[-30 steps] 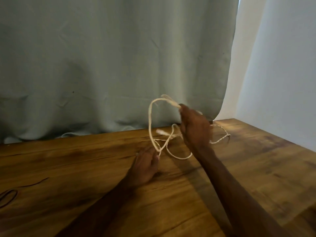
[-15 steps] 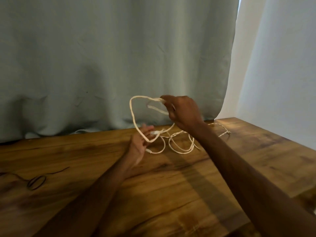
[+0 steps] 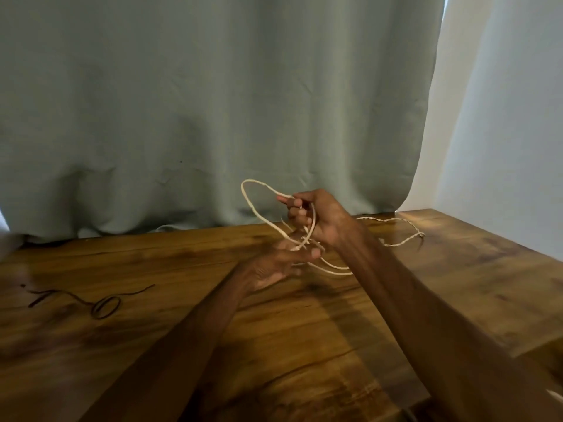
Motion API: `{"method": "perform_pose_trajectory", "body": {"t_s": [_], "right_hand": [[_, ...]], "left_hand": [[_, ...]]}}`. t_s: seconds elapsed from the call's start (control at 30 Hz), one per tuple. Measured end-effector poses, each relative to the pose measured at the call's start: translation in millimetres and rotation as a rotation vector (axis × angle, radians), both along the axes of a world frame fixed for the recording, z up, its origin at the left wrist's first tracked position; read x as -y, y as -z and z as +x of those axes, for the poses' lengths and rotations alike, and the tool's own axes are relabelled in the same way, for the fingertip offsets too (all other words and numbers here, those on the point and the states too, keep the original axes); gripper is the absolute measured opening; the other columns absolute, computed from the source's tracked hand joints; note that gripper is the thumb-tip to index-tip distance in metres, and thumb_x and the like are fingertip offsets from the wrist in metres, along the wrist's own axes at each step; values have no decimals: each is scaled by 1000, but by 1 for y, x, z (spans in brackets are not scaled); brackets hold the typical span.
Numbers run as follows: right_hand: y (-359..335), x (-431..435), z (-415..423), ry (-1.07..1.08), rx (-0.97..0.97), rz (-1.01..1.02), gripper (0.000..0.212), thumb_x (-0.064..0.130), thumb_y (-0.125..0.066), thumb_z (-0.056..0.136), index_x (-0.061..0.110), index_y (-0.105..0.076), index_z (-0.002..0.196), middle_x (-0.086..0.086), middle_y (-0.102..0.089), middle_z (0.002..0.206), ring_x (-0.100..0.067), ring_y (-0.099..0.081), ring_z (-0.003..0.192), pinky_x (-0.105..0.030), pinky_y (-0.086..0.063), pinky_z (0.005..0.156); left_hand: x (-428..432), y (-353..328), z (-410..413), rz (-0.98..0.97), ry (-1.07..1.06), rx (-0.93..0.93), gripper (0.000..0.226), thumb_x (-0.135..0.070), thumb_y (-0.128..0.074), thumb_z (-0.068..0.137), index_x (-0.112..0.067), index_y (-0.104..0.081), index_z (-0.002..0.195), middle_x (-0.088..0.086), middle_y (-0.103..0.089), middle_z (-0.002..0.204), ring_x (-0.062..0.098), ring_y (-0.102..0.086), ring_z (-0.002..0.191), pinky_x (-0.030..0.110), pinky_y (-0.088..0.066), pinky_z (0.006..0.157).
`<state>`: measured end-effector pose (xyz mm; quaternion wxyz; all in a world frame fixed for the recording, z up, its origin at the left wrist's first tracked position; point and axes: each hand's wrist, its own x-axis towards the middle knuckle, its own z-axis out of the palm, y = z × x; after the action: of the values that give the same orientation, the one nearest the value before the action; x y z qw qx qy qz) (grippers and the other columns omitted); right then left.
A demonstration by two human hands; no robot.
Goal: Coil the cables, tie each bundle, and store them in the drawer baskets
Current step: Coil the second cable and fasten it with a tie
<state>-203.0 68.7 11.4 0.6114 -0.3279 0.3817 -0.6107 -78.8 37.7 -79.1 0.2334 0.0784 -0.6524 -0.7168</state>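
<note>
Since half a second earlier, the left hand [image 3: 278,264] had slid in under the right hand [image 3: 318,219], so the two sat one above the other instead of side by side. The right hand had also dropped a little closer to the surface [image 3: 182,345].

The right hand's fingers [image 3: 297,212] were curled round several turns of the white cable [image 3: 402,243], holding them clear of the wood. One wide loop stood out to the left of that hand, in front of the curtain [image 3: 213,117]. Lower strands hung down from the grip and crossed the left hand.

The left hand lay just over the surface with its fingers [image 3: 313,254] stretched out fairly straight, pointing right. A strand of the cable rested across them. That hand was blurred, and I could not tell whether the thumb pressed the strand.

The rest of the white cable lay on the wood. Two curved strands ran out from under the right forearm, and a twisted length trailed off to the right toward the far corner, near the pale wall [image 3: 502,147].

A thin black cable [image 3: 103,307] lay well apart on the left side of the surface, with one small loop in it and loose ends either side.
</note>
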Motion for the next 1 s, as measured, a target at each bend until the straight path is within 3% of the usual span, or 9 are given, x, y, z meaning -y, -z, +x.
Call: {"method": "perform_pose_trajectory", "body": {"t_s": [0.1, 0.2, 0.27, 0.4, 0.5, 0.6, 0.73, 0.9, 1.0], "right_hand": [[5, -5, -2, -38, 32, 25, 23, 5, -36, 102, 0, -58, 102, 2, -43, 58, -8, -37, 40, -15, -31, 38], [4, -9, -12, 146, -220, 5, 19, 3, -44, 99, 0, -61, 106, -4, -55, 65, -12, -53, 51, -19, -47, 49], [3, -11, -24, 296, -438, -24, 22, 7, -52, 98, -7, -64, 110, -17, -67, 83, -23, -67, 69, -30, -59, 64], [10, -15, -47, 201, -621, 49, 46, 42, -58, 101, -1, -67, 117, -18, -77, 107, -31, -75, 99, -36, -60, 78], [30, -14, -55, 272, -755, 11, 38, 32, -55, 104, 0, -73, 111, -16, -78, 102, -31, -75, 98, -33, -59, 80], [58, -7, -67, 422, -1112, -69, 21, 19, -64, 99, 6, -79, 104, -8, -78, 101, -20, -72, 97, -35, -55, 89], [89, 0, -78, 420, -1473, -48, 37, 33, -52, 106, 6, -76, 101, -14, -76, 98, -28, -70, 95, -39, -52, 84], [127, -1, -94, 441, -1382, -38, 51, 38, -35, 111, 11, -78, 106, -11, -77, 105, -26, -70, 101, -34, -49, 90], [132, -2, -110, 481, -1296, -95, 54, 46, -36, 109, 20, -82, 98, -1, -79, 97, -18, -73, 95, -30, -49, 86]], "left_hand": [[-5, -3, -7, -108, -79, 61, 8, -21, -71, 95, -18, -77, 97, 8, -73, 97, 21, -68, 95, 35, -51, 82], [-6, -5, -8, -212, -181, 119, 26, -42, -68, 93, -18, -76, 86, -3, -61, 67, 8, -51, 64, 23, -40, 64], [0, -7, -4, -206, -228, 83, 36, -44, -62, 96, -17, -70, 74, -6, -44, 54, 9, -38, 54, 23, -30, 55], [20, -22, 12, -78, -350, -65, 50, -47, -49, 103, -24, -45, 58, -5, -27, 54, 12, -23, 50, 22, -18, 48], [37, -35, 30, 18, -355, -137, 54, -48, -40, 106, -26, -37, 57, -9, -22, 48, 10, -18, 47, 25, -13, 46], [54, -40, 56, 122, -307, -208, 54, -50, -37, 106, -26, -33, 58, -12, -22, 46, 8, -18, 44, 27, -11, 46], [73, -36, 79, 212, -303, -339, 54, -49, -36, 107, -26, -36, 58, -11, -26, 43, 5, -22, 41, 24, -17, 42], [96, -29, 99, 353, -330, -563, 58, -48, -32, 108, -25, -40, 55, -7, -16, 47, 7, -10, 45, 21, -18, 36], [108, -19, 111, 414, -400, -630, 60, -47, -32, 108, -25, -42, 54, -7, -26, 43, 7, -11, 46, 20, -20, 35]]}}
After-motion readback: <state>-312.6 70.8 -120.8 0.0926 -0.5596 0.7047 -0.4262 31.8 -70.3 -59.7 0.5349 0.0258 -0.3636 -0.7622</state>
